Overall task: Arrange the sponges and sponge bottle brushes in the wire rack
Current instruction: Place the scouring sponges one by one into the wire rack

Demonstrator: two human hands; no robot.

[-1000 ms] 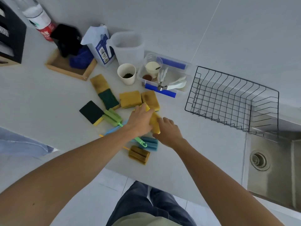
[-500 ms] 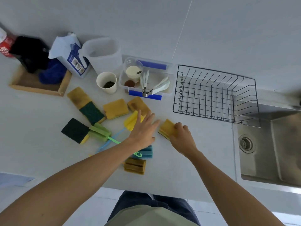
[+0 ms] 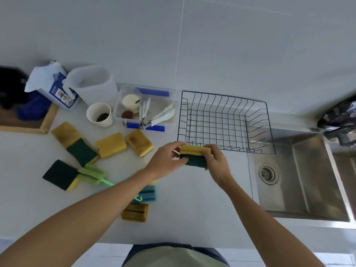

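Observation:
Both hands hold one yellow-and-green sponge [image 3: 193, 156] just in front of the black wire rack [image 3: 258, 120], which has nothing in it. My left hand [image 3: 165, 160] pinches the sponge's left end and my right hand [image 3: 216, 160] grips its right end. Several more yellow and green sponges [image 3: 110, 144] lie on the counter to the left. A green bottle brush [image 3: 92, 175], a blue one [image 3: 149, 193] and a brown one [image 3: 135, 211] lie near my left forearm, partly hidden by it.
A steel sink [image 3: 300, 176] sits right of the rack. Behind the sponges stand a paper cup [image 3: 99, 114], a clear box of utensils [image 3: 148, 107], a white jug [image 3: 92, 83], a carton [image 3: 55, 87] and a wooden tray [image 3: 45, 123].
My right hand has lifted the sponge off the counter and carried it right toward the rack. My left hand left the other sponges and now grips the same sponge.

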